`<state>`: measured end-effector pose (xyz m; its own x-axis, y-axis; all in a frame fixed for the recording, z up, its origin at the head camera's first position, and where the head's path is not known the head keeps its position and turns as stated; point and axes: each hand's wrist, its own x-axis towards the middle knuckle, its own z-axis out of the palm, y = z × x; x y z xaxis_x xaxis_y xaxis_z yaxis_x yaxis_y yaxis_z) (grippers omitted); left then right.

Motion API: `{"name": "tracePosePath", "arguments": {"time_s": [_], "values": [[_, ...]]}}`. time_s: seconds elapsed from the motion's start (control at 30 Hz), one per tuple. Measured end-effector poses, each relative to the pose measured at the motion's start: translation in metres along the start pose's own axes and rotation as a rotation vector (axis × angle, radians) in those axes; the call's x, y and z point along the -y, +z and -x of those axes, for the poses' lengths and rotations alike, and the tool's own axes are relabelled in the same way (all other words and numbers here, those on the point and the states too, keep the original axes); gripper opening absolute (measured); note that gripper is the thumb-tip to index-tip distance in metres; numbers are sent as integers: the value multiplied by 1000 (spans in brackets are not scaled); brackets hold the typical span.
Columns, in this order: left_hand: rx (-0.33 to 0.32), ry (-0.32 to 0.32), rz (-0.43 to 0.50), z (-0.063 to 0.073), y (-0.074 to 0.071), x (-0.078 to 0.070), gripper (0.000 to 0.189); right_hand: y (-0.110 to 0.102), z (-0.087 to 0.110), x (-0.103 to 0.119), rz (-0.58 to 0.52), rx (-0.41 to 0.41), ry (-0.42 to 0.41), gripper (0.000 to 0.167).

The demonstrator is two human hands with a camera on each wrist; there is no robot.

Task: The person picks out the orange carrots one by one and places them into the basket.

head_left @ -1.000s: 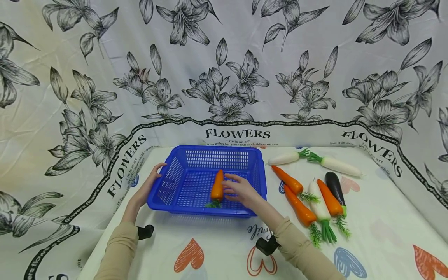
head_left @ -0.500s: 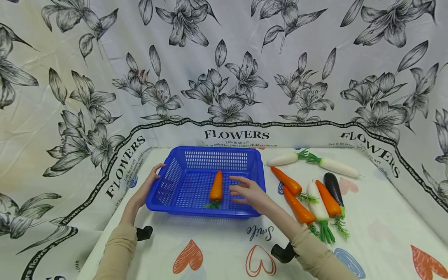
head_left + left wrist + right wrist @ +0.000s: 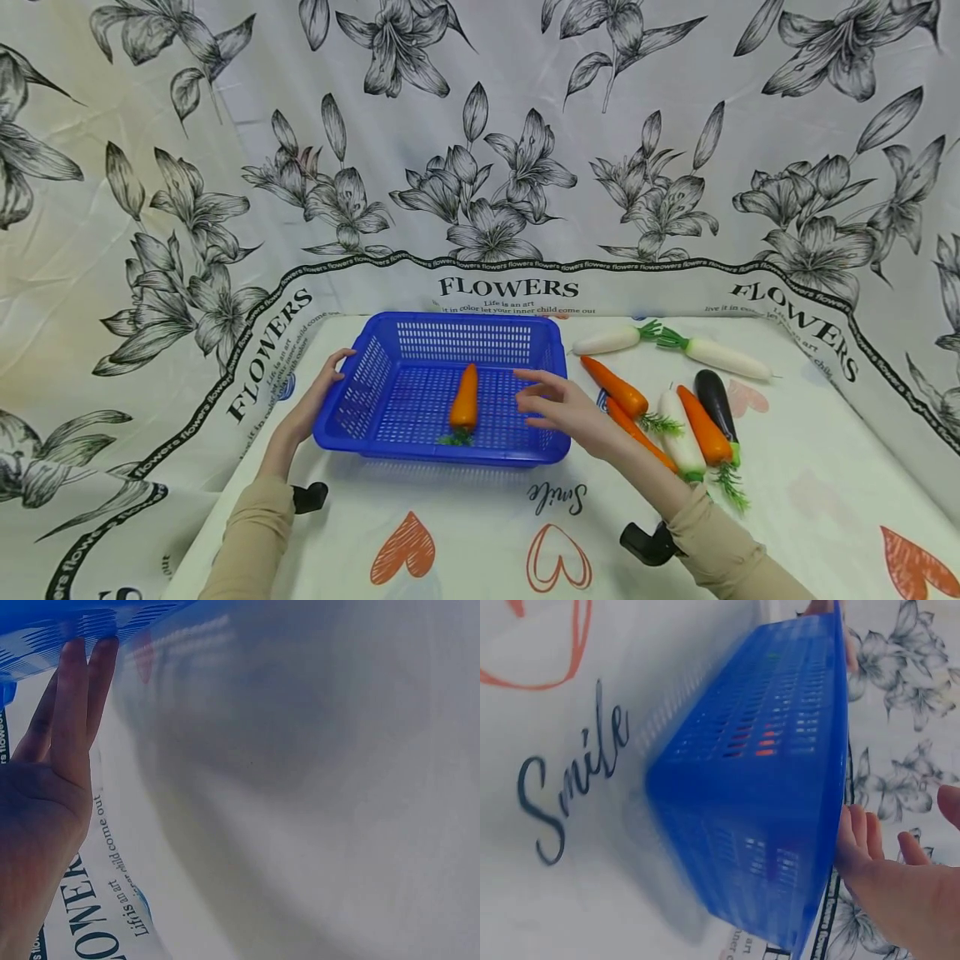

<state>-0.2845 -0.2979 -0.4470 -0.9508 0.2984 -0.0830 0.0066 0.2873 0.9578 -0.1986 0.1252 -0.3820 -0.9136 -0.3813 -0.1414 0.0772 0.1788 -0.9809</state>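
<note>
In the head view a blue plastic basket (image 3: 435,452) sits on the table, with an orange carrot (image 3: 464,398) lying in it, leafy end nearest me. My left hand (image 3: 313,400) is at the basket's left rim. The left wrist view shows that hand's straight fingers (image 3: 71,697) touching the basket's slotted outer wall (image 3: 97,626). My right hand (image 3: 573,410) hovers at the basket's right rim, fingers loosely bent and holding nothing. In the right wrist view, this hand (image 3: 892,881) appears just past the rim, and orange shows through the basket's slots.
Right of the basket lie several carrots (image 3: 703,425), a white radish (image 3: 681,432) and a dark eggplant (image 3: 716,400). Two more radishes, a left one (image 3: 607,340) and a right one (image 3: 727,358), lie behind them. A flowered curtain (image 3: 495,167) hangs behind the table.
My right hand has moved away from the carrot, rightward to the basket's right rim. The carrot stays in the basket, and my left hand remains at the left rim.
</note>
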Motion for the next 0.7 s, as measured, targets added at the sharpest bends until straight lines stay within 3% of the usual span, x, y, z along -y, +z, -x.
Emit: {"name": "tracePosePath", "arguments": {"time_s": [0.17,0.37,0.7], "values": [[-1,2,-2,-1,0,1,48,-17,11,-4,11,-6,-21,59],[-1,4,3,-2,-1,1,47,-39,19,-11,27,-73,-30,59],[3,2,4,1,0,-1,49,-87,32,-30,202,-83,25,59]]}}
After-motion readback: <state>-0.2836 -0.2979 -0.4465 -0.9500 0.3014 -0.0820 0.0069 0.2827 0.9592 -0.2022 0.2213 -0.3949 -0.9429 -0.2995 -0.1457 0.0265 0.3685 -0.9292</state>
